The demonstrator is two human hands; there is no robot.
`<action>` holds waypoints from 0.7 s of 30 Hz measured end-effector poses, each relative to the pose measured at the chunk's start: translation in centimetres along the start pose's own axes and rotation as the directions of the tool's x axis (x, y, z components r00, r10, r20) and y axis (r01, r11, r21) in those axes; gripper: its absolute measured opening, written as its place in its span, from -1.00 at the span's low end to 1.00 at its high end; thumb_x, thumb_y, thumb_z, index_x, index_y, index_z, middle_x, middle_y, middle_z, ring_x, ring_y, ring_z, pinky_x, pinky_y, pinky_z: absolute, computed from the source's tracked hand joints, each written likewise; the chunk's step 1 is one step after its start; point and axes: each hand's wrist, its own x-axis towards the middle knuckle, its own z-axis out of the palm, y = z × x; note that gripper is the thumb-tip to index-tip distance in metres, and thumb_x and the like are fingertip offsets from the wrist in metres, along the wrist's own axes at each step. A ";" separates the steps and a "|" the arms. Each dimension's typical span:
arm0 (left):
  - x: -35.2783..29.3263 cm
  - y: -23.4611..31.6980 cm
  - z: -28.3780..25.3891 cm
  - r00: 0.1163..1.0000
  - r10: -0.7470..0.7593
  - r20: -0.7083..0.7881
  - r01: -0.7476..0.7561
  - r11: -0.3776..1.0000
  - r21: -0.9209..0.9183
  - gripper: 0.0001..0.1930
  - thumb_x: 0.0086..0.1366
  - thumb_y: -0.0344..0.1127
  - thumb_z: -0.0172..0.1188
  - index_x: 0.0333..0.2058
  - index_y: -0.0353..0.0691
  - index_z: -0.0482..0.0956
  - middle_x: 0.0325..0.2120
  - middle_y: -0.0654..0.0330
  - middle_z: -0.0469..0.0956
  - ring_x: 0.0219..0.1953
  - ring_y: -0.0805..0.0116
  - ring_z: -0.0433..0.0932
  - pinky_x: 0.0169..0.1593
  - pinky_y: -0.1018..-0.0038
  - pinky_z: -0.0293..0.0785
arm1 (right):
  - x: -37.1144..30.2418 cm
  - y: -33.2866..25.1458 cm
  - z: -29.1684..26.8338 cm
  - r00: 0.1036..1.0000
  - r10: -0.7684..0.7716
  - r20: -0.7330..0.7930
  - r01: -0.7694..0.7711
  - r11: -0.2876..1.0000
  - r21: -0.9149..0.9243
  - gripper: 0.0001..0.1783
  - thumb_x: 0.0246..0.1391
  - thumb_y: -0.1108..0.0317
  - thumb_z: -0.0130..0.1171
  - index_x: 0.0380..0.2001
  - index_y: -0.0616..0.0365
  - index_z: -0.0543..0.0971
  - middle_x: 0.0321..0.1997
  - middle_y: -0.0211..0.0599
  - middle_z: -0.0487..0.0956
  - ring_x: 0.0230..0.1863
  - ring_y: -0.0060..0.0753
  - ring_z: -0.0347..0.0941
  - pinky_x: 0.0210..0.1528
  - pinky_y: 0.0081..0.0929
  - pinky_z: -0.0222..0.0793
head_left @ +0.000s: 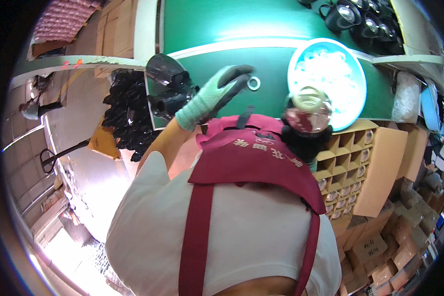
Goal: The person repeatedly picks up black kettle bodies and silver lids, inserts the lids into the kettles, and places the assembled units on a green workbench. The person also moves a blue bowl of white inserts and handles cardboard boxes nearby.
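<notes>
My left hand (214, 93), in a green glove with dark grey fingers, reaches over the green tabletop (202, 64). Its fingers are stretched out and a little blurred, with nothing seen in them. Just beside the fingertips lies a small white ring (253, 83). A clear glass jar (309, 101), its round rim facing up, is in my right hand (303, 140), which wears a dark glove and grips it from below. The jar overlaps the near edge of a pale blue-rimmed basin (362, 91) full of white rings (325, 69).
Shiny black plastic parts (168, 74) stand left of my left hand, above a heap of black pieces (128, 111). At right is a divided carton (343, 155) holding several glasses. Black mugs (341, 16) sit at the far right. A maroon apron (251, 158) covers my front.
</notes>
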 end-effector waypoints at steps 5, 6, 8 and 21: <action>-6.4 -8.4 -9.4 0.981 -0.191 0.012 0.018 0.152 0.988 -0.40 -0.03 -0.32 0.30 0.08 0.01 0.47 0.00 0.01 0.44 0.01 0.01 0.44 0.04 0.17 0.40 | -0.2 0.2 -0.7 1.000 -0.013 -0.004 0.012 0.994 -0.106 -0.38 -0.11 0.18 0.33 0.09 -0.09 0.46 0.10 -0.06 0.42 0.06 -0.02 0.40 0.03 -0.12 0.34; -6.9 -9.4 -9.5 0.977 -0.210 -0.029 0.074 0.212 0.974 -0.38 -0.06 -0.33 0.32 0.08 0.03 0.47 0.01 0.02 0.42 0.01 0.01 0.44 0.03 0.19 0.41 | -0.5 0.0 -0.6 1.000 -0.027 0.006 0.027 0.988 -0.153 -0.40 -0.10 0.17 0.33 0.08 -0.10 0.47 0.09 -0.05 0.43 0.05 -0.02 0.41 0.01 -0.11 0.34; -6.6 -10.0 -8.9 0.974 -0.217 -0.073 0.120 0.213 0.970 -0.33 -0.11 -0.34 0.35 0.09 0.05 0.46 0.05 0.01 0.38 -0.02 -0.02 0.46 0.03 0.19 0.42 | -0.3 0.2 -0.3 0.993 -0.101 0.053 0.112 0.949 -0.295 -0.43 -0.09 0.15 0.33 0.06 -0.13 0.51 0.07 -0.05 0.45 0.03 -0.01 0.43 -0.01 -0.11 0.36; -3.1 -6.6 -9.0 0.998 -0.068 0.016 0.013 0.404 0.915 -0.41 -0.09 -0.30 0.38 0.01 -0.15 0.51 -0.04 0.07 0.52 -0.13 0.05 0.57 -0.05 0.33 0.52 | 1.4 3.1 -0.1 0.969 0.234 0.078 -0.240 0.827 0.507 -0.43 0.11 0.16 0.22 0.15 0.16 0.39 0.12 -0.16 0.49 0.12 -0.21 0.44 0.14 -0.27 0.37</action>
